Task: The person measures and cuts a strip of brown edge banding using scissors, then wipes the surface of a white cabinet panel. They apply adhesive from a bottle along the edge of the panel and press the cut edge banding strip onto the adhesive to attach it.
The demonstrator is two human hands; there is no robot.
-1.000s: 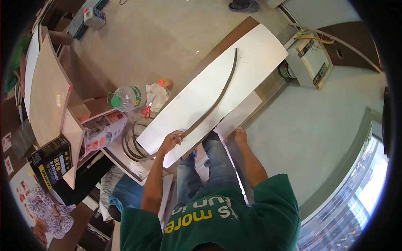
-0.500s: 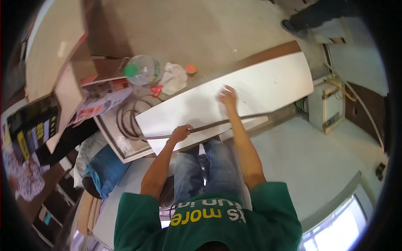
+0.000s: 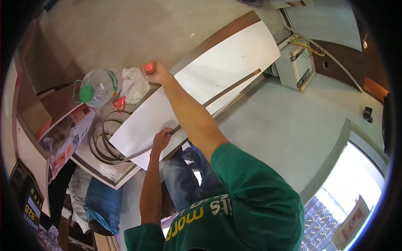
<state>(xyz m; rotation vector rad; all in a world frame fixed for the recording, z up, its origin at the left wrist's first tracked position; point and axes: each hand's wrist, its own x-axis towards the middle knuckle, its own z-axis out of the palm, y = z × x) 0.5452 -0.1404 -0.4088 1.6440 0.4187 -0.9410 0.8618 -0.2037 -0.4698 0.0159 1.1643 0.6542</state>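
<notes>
A long white board (image 3: 226,62) lies slantwise in front of me. Along its near edge runs a thin brown edging strip (image 3: 234,85), whose other end curls into a coil (image 3: 98,146) at the left. The fingers of my left hand (image 3: 161,140) are closed on this strip at the board's edge. My right arm stretches across the board, and my right hand (image 3: 157,74) is wrapped round a small brownish container with a red top (image 3: 149,67). Just left of that hand lie a crumpled white plastic bag (image 3: 135,85) and red-handled scissors (image 3: 119,103).
A large clear bottle with a green cap (image 3: 86,93) stands left of the bag. Printed plastic packaging (image 3: 69,142) and wooden panels (image 3: 31,150) crowd the left side. A white box-like unit (image 3: 295,65) stands beyond the board's right end. At lower right is a bright window (image 3: 343,180).
My right hand has moved from above the board to the far left and closed round the red-topped container. My left hand still holds the strip. The view has turned.
</notes>
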